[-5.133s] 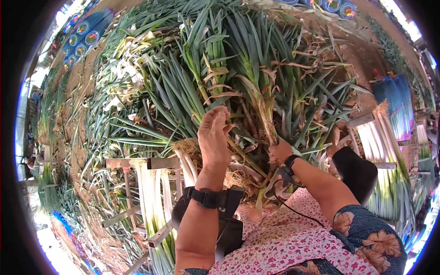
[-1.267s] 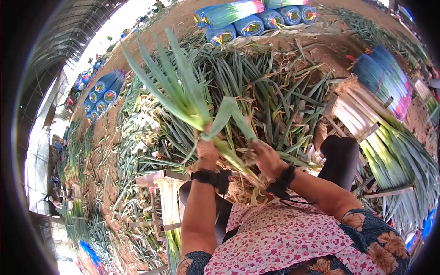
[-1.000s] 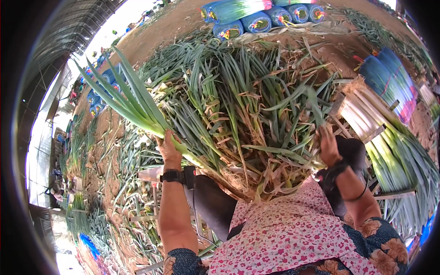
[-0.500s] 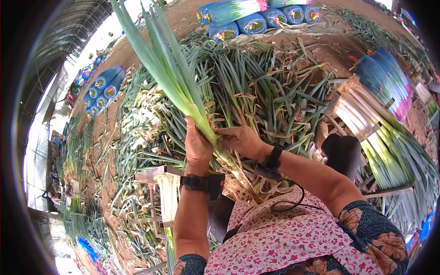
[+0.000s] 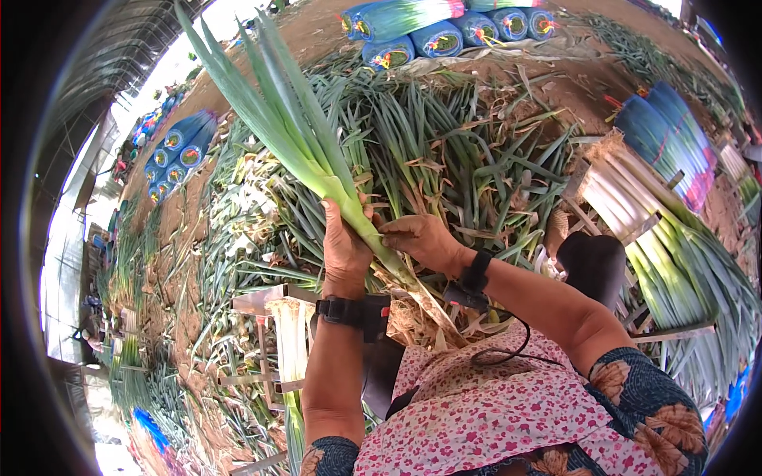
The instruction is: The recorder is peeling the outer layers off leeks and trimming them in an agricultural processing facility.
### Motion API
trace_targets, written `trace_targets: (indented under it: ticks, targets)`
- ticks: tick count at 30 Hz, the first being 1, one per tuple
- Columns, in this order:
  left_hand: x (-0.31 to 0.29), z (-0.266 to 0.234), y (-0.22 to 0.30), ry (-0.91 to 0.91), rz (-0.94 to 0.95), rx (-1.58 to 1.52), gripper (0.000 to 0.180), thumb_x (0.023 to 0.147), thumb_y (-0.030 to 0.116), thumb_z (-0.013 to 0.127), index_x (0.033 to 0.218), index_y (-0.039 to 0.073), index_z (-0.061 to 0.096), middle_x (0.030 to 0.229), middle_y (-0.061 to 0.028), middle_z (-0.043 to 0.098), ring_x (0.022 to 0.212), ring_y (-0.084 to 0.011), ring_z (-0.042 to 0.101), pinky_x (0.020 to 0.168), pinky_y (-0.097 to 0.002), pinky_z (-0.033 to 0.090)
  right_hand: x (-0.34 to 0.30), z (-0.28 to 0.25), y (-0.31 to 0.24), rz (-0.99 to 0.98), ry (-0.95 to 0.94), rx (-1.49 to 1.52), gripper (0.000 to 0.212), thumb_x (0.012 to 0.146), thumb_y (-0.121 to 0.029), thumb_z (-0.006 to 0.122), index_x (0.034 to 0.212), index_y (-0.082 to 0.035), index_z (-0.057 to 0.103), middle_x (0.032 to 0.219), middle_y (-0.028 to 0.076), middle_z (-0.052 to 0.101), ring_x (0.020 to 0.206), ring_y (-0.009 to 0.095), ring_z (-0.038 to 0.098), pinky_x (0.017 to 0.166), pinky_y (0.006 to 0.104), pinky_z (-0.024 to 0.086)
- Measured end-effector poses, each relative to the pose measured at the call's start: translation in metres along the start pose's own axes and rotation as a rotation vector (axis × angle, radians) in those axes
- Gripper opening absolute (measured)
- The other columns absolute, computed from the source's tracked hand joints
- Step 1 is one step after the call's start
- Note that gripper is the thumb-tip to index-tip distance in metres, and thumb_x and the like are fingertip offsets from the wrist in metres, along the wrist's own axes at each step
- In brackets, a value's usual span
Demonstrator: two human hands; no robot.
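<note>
A large leek (image 5: 337,190) with spread green leaves slants across the middle, its leaf tips at the upper left and its lower stalk toward my apron. My left hand (image 5: 346,252) is closed round the stalk just below where the leaves fan out. On the right side of the same stalk, my right hand (image 5: 422,243) pinches at its outer layer, with thumb and fingers together. A pale dry strip of sheath (image 5: 435,308) hangs along the lower stalk toward my lap. The root end is hard to make out there.
A heap of untrimmed leeks (image 5: 429,135) lies in front of me. At right, a rack (image 5: 683,328) holds trimmed leeks; a smaller stand (image 5: 258,304) with white stalks is at left. Blue wrapped bundles (image 5: 436,40) lie at the back. Peeled leaves (image 5: 238,206) litter the left ground.
The leek has tilted slightly further left at its leaf tips. My right hand has shifted a little to the right, and the pale strip now stands further off the lower stalk.
</note>
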State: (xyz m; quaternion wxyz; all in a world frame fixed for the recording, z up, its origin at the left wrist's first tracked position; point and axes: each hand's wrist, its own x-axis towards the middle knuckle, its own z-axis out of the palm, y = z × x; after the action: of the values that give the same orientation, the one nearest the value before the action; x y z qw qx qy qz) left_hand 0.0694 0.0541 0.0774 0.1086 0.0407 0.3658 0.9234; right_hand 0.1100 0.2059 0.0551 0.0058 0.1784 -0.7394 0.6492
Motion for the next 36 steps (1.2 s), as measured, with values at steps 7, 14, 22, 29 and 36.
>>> trace_targets:
  ticks: [7,14,22,29,36]
  targets:
    - [0.003,-0.011,0.004,0.072,-0.014,0.08,0.048,0.088,0.049,0.05,0.106,0.005,0.049,0.087,-0.0042,0.054,0.072,-0.0149,0.049,0.065,-0.0311,0.043,-0.01,-0.004,-0.005,-0.322,-0.022,-0.205,0.011,0.078,-0.008,0.06,0.086,0.0,0.059,0.082,0.014,0.06,0.078,0.032,0.059,0.072,0.0347,0.048]
    - [0.005,-0.031,0.009,0.196,-0.031,0.103,0.045,0.089,0.049,0.049,0.102,0.007,0.047,0.085,-0.0047,0.049,0.068,-0.0157,0.046,0.06,-0.0303,0.043,-0.049,-0.014,-0.032,-0.243,-0.146,0.124,0.009,0.084,-0.005,0.058,0.091,-0.001,0.058,0.09,0.012,0.061,0.08,0.027,0.06,0.072,0.0331,0.048]
    - [-0.006,-0.022,0.022,0.097,-0.062,-0.016,0.057,0.086,0.064,0.036,0.101,0.011,0.051,0.085,-0.0066,0.053,0.069,-0.019,0.049,0.062,-0.0344,0.043,-0.036,-0.071,0.032,-0.094,0.539,-0.468,0.044,0.08,-0.016,0.068,0.117,-0.002,0.05,0.105,0.013,0.061,0.091,0.022,0.059,0.081,0.0329,0.049]
    - [-0.003,-0.003,0.022,-0.014,-0.032,-0.047,0.058,0.086,0.055,0.049,0.112,0.003,0.047,0.089,-0.0032,0.049,0.077,-0.0175,0.049,0.07,-0.0338,0.047,-0.042,0.013,-0.013,0.197,0.0,0.008,0.04,0.074,-0.014,0.071,0.107,0.001,0.055,0.097,0.011,0.063,0.088,0.019,0.06,0.079,0.0306,0.048]
    - [-0.003,-0.004,0.016,0.231,0.026,0.091,0.05,0.085,0.055,0.051,0.103,0.008,0.05,0.086,-0.0027,0.05,0.077,-0.0167,0.05,0.068,-0.0333,0.046,-0.045,0.025,-0.001,0.067,-0.014,-0.266,0.024,0.073,-0.013,0.071,0.086,0.002,0.057,0.077,0.01,0.057,0.069,0.021,0.055,0.065,0.0314,0.046]
